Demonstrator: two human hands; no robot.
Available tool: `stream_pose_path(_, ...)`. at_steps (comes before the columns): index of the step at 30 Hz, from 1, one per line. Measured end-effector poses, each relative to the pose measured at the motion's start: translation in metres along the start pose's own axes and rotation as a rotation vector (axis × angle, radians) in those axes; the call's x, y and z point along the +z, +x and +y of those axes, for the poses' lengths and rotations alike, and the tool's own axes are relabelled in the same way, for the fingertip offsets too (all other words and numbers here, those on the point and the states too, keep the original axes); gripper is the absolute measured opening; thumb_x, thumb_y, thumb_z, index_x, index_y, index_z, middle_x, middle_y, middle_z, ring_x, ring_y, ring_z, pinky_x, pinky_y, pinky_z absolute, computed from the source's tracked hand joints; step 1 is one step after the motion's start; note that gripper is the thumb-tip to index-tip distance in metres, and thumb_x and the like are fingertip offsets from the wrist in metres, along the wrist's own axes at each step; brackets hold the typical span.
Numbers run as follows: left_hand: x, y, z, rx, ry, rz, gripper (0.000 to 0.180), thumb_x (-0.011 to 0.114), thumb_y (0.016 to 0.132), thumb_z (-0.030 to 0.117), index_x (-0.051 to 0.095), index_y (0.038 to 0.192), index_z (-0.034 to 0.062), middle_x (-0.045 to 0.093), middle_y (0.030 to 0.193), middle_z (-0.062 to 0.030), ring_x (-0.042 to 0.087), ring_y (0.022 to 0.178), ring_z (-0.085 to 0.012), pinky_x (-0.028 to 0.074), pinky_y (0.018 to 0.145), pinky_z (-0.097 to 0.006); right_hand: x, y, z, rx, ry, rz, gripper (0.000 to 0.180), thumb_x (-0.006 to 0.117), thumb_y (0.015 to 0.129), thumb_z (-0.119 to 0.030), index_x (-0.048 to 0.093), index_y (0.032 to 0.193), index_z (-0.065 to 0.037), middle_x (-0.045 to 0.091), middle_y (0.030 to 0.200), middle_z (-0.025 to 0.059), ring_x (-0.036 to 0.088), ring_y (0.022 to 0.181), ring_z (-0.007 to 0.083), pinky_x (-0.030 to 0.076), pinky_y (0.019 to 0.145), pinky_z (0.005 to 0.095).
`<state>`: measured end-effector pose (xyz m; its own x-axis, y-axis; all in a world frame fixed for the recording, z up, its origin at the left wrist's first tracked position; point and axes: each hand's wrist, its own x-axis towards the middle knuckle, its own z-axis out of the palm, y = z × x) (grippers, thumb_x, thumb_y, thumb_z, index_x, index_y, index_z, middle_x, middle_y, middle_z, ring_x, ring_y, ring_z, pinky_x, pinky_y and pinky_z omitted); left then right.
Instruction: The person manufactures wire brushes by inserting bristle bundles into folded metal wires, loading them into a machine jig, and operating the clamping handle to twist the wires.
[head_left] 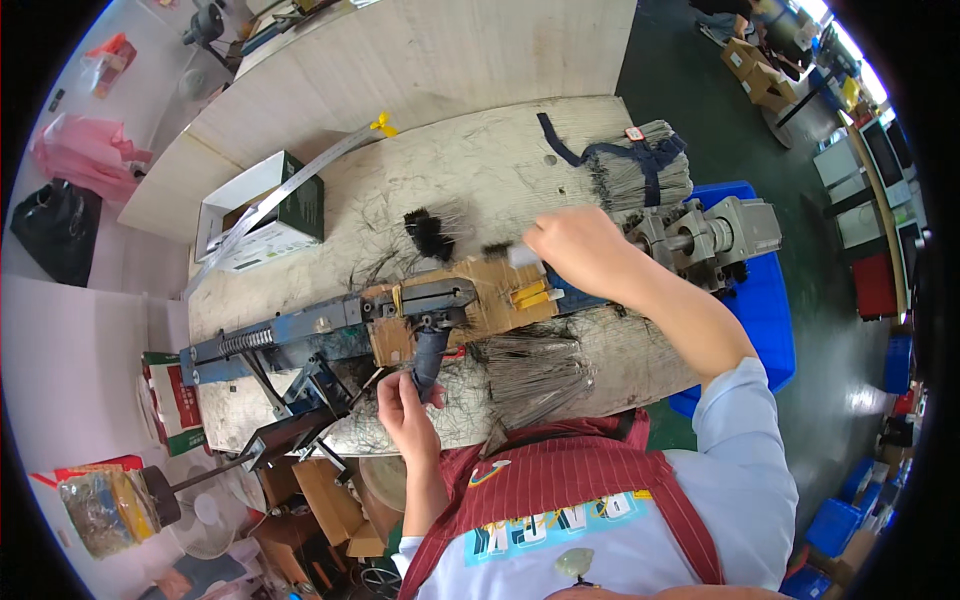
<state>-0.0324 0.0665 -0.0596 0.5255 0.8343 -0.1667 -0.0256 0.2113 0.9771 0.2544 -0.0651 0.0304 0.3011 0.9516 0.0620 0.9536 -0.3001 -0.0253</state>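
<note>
My left hand [408,412] is closed around the lower end of a dark wrapped handle [430,358], which hangs from a long blue-grey metal bench machine [340,314]. My right hand [578,248] is closed above the bench to the right of the machine's head; whatever its fingers may hold is hidden. Left of its fingertips lie a whitish piece [522,256] and a small dark bristle tuft [496,250]. Beneath is worn brown cardboard [488,286] with yellow strips [535,294]. A fan of thin wires with dark ends [540,375] lies nearer to me.
A black bristle bunch [430,236] lies behind the machine. Farther right are a strapped wire bundle [640,170], a grey motor [745,232] and a blue bin [775,335]. At the left stand an open box [290,238] and a long metal rule [318,165]. Loose wires litter the bench.
</note>
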Motion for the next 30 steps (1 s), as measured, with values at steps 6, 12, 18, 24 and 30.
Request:
stream_pose_path(6, 0.016, 0.001, -0.009, -0.094, 0.105, -0.132, 0.024, 0.058, 0.096, 0.011, 0.050, 0.115, -0.0024, 0.059, 0.085, -0.0050, 0.055, 0.065, -0.0092, 0.044, 0.056, -0.023, 0.035, 0.056, -0.011, -0.041, 0.047, 0.050, 0.004, 0.059, 0.078, -0.008, 0.060, 0.082, -0.006, 0.062, 0.084, 0.0097, 0.067, 0.077, 0.0285, 0.054, 0.060, 0.0401)
stream_pose_path(12, -0.004, -0.008, -0.033, -0.239, 0.119, -0.367, 0.034, 0.055, 0.096, 0.003, 0.042, 0.126, -0.0046, 0.059, 0.104, -0.0092, 0.062, 0.082, -0.0125, 0.052, 0.070, -0.026, 0.008, -0.014, -0.039, -0.083, 0.310, 0.128, 0.016, 0.062, 0.082, -0.016, 0.055, 0.091, -0.006, 0.060, 0.083, 0.0102, 0.066, 0.075, 0.0297, 0.051, 0.056, 0.0419)
stream_pose_path(18, -0.005, -0.021, -0.043, -0.283, 0.159, -0.450, 0.034, 0.057, 0.096, 0.005, 0.045, 0.127, -0.0038, 0.062, 0.105, -0.0105, 0.063, 0.083, -0.0137, 0.052, 0.073, -0.025, 0.064, -0.127, -0.028, 0.234, 0.403, -0.402, 0.017, 0.062, 0.084, -0.020, 0.057, 0.086, -0.004, 0.066, 0.087, 0.0132, 0.065, 0.071, 0.0344, 0.051, 0.059, 0.0463)
stream_pose_path(24, 0.028, -0.021, 0.026, 0.293, 0.703, -0.243, 0.022, 0.061, 0.089, 0.000, 0.059, 0.110, -0.0029, 0.065, 0.097, -0.0133, 0.063, 0.085, -0.0219, 0.050, 0.077, -0.033, 0.071, -0.154, -0.034, 0.190, 0.505, 0.036, 0.014, 0.067, 0.077, -0.015, 0.056, 0.081, -0.006, 0.060, 0.083, 0.0085, 0.062, 0.077, 0.0298, 0.049, 0.063, 0.0410)
stream_pose_path(30, 0.105, -0.008, 0.082, 0.667, 0.759, -0.797, 0.025, 0.062, 0.087, 0.004, 0.062, 0.112, 0.0001, 0.066, 0.102, -0.0168, 0.062, 0.098, -0.0327, 0.047, 0.084, -0.042, -0.024, -0.125, -0.016, -0.120, 0.304, 0.414, 0.019, 0.066, 0.069, -0.010, 0.057, 0.086, -0.007, 0.055, 0.082, 0.0039, 0.060, 0.073, 0.0197, 0.051, 0.057, 0.0316)
